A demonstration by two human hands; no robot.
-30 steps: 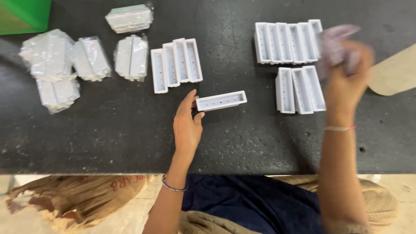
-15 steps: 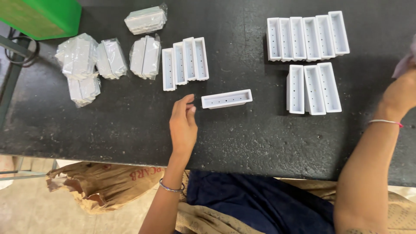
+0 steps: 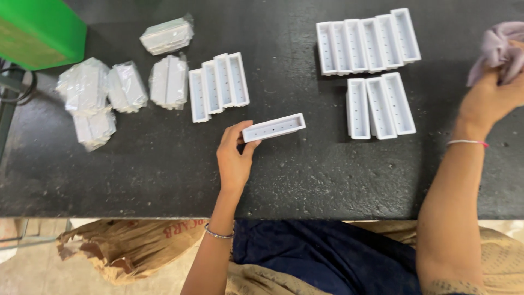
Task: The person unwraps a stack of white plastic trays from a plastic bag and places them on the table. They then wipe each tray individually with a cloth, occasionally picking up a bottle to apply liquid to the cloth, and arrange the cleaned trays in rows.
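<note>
white tray [image 3: 274, 127] on black table [image 3: 164, 164], pinched at its end by left hand [image 3: 234, 155].
right hand [image 3: 488, 98] clenched round a pinkish cloth [image 3: 499, 46], well apart.

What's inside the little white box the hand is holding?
The white box at the left hand lies open side up. Inside it looks empty, with a row of small holes along its floor. The fingers cover the near end, so that corner cannot be seen.
</note>
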